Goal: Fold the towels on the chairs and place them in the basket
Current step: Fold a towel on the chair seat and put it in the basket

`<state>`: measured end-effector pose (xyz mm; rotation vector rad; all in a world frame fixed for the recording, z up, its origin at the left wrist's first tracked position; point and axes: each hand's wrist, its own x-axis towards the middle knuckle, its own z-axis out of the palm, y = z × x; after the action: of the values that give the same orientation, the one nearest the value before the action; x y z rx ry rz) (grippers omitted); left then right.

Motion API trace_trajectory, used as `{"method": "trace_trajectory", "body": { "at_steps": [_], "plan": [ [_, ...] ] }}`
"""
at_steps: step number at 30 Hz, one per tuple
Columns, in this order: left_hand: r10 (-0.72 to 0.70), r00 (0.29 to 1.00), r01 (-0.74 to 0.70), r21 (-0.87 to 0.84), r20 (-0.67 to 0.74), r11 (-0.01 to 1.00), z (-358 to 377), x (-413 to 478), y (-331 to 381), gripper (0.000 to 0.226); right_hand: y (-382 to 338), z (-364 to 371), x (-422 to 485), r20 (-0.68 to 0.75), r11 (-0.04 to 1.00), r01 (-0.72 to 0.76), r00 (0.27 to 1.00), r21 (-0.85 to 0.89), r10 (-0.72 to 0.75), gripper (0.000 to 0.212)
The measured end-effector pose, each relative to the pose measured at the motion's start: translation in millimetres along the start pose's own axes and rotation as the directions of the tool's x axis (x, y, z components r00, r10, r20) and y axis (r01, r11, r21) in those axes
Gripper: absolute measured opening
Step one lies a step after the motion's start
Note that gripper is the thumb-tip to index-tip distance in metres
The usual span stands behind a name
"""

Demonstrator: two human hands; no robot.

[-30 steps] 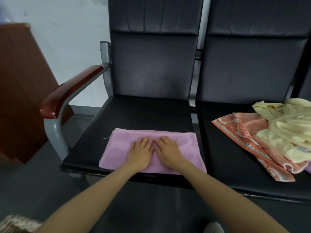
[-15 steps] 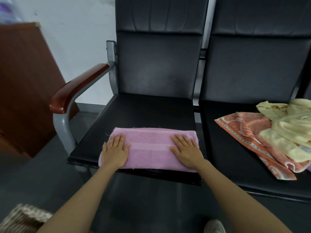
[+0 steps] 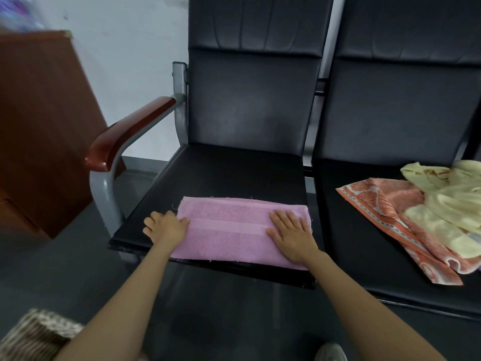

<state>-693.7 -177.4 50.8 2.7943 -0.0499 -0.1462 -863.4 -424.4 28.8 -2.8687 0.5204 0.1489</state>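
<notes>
Head view showed me the pink towel [image 3: 242,230] as a long strip at the front of the left chair seat [image 3: 229,173]. My left hand [image 3: 165,227] gripped its left end, thumb on top and fingers bent at the edge. My right hand [image 3: 291,233] lay flat on the right end, fingers straight and slightly spread. I judged the left end should go across with edges matched and the right end pinned. The left fingertips were hidden. The basket [image 3: 33,332] and the yellow towel [image 3: 447,199] were cut off by the frame.
</notes>
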Motion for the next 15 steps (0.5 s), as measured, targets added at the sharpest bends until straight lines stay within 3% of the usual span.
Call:
{"method": "trace_trajectory", "body": {
  "at_steps": [2, 6, 8, 10, 15],
  "plan": [
    [0.083, 0.996, -0.084, -0.017, -0.037, 0.996, -1, -1, 0, 0.037, -1, 0, -1, 0.003, 1.000, -0.003, 1.000, -0.007, 0.003, 0.066],
    [0.192, 0.981, -0.180, -0.356, -0.002, 0.917, -12, -8, -1, 0.021, -2, -1, -2, 0.012, 1.000, 0.003, 1.000, -0.015, -0.003, 0.059],
    [0.267, 0.964, -0.234, -0.479, 0.002, 0.846, -21, -12, -4, 0.034, -4, -2, -2, 0.015, 1.000, 0.003, 1.000, -0.027, -0.003, 0.059],
    [0.340, 0.941, -0.287, -0.550, -0.006, 0.785, -32, -15, -3, 0.047, -10, -2, -2, 0.013, 0.999, 0.006, 1.000, -0.032, -0.006, 0.060],
    [0.405, 0.914, -0.306, -0.620, 0.022, 0.722, -55, -26, 30, 0.032, -56, 4, 8, 0.035, 1.000, 0.008, 0.999, 0.003, -0.008, 0.061]
  ]
}}
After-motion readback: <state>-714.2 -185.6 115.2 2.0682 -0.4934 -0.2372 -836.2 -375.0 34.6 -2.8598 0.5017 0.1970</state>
